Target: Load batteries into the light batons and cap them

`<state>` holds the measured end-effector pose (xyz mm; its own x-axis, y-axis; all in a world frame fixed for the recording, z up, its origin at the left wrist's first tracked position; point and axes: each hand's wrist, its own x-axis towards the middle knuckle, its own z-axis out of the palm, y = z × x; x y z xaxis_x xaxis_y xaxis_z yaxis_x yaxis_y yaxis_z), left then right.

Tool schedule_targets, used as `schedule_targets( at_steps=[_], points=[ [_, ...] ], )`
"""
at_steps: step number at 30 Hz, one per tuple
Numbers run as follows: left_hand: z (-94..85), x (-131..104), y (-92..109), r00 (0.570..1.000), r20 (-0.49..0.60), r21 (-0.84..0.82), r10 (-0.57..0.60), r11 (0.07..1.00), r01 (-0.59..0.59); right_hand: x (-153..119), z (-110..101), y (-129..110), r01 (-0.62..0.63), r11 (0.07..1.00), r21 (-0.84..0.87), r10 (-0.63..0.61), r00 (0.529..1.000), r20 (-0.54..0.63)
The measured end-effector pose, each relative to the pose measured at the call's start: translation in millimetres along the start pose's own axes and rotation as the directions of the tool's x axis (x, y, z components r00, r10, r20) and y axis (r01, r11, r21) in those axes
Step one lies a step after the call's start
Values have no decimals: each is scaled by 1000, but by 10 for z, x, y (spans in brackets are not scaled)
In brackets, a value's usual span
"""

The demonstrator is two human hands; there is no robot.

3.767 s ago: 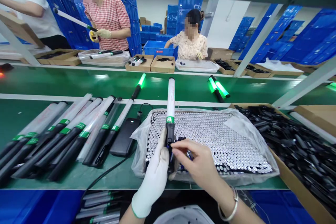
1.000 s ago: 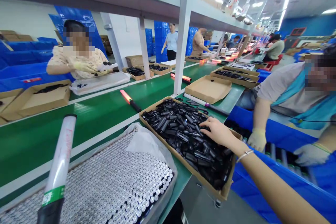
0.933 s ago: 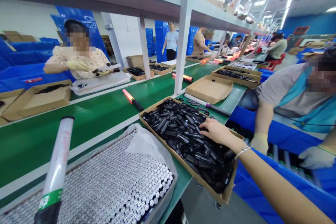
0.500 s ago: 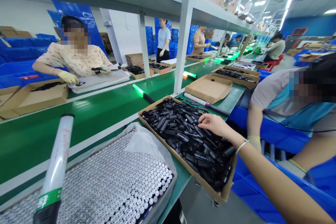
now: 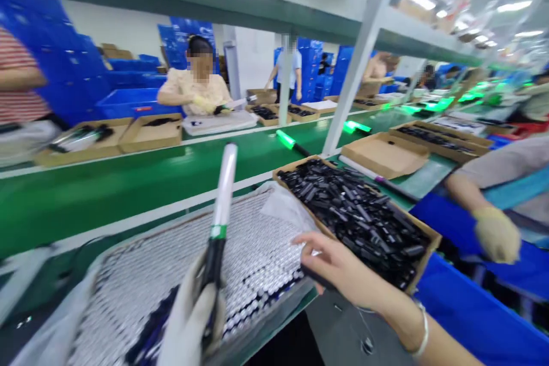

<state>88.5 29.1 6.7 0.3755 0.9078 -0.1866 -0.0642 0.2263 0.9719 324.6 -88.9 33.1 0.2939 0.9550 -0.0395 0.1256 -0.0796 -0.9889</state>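
My left hand (image 5: 193, 311), in a pale glove, is wrapped around the black handle of a light stick (image 5: 224, 194) with a white tube and a green band. The stick points up and away, above rows of silver batteries (image 5: 163, 240) in a plastic-lined tray. My right hand (image 5: 338, 269) is bare, with a white band at the wrist. Its fingers are closed on a black plastic part (image 5: 317, 278), partly hidden by the hand, near the right edge of the batteries. Just beyond lies a heap of similar black parts (image 5: 355, 211) in a cardboard box (image 5: 422, 266).
A green conveyor belt (image 5: 128, 183) runs across, carrying a glowing green stick (image 5: 286, 139). A shelf post (image 5: 362, 57) rises behind the box. To the right, a co-worker's gloved hand (image 5: 497, 234) hangs over a blue bin (image 5: 467, 303). Another co-worker (image 5: 197, 86) sits opposite.
The view has swung left. My right hand has left the box of black parts and come to the batteries with a black part. My left hand has appeared, gripping the light stick.
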Motion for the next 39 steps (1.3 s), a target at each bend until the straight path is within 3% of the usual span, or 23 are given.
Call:
schedule_targets(
  at_steps=[2, 4, 8, 12, 17, 20, 22, 25, 27, 29, 31, 34, 39],
  points=[
    [33, -27, 6, 997, 72, -11, -24, 1000, 25, 9, 465, -4, 22, 1000, -20, -20, 995, 101],
    [1, -56, 16, 986, 163, -44, -19, 999, 26, 69, 845, -63, 80, 996, -50, -73, 990, 122],
    [-248, -170, 89, 963, 267, -166, 48, 986, -3, 227, 1369, -288, 286, 938, -197, -271, 958, 99],
    [-602, -287, 223, 978, 193, -305, 80, 952, -18, 318, 1736, -404, 309, 928, -209, -282, 948, 150],
    [-949, -356, 304, 989, 133, -322, 64, 946, -18, 428, 2136, -341, 251, 963, -94, -249, 968, 37],
    [-1052, -367, 290, 994, 100, -324, 40, 946, -6, 463, 2272, -310, 216, 973, 78, -221, 974, 59],
    [-1098, -352, 267, 1000, 17, -299, 10, 954, -5, 453, 2301, -332, 211, 964, 161, -227, 970, 89],
    [-1163, -295, 220, 981, -180, -163, 74, 981, -104, 409, 2288, -436, 295, 952, 78, -301, 949, 90],
    [-1202, -250, 185, 944, -239, -41, 227, 969, -244, 388, 2282, -527, 415, 907, -69, -406, 907, 111],
    [-1230, -219, 152, 910, -202, 34, 363, 931, -364, 384, 2301, -599, 551, 813, -189, -524, 833, 178],
    [-1245, -212, 122, 888, -166, 76, 428, 904, -421, 391, 2345, -629, 654, 720, -232, -607, 756, 247],
    [-1256, -233, 72, 886, -166, 106, 433, 901, -421, 407, 2416, -601, 732, 638, -238, -672, 681, 291],
    [-1287, -225, -52, 903, -156, 104, 400, 916, -387, 436, 2418, -564, 778, 587, -224, -685, 624, 375]
  ],
)
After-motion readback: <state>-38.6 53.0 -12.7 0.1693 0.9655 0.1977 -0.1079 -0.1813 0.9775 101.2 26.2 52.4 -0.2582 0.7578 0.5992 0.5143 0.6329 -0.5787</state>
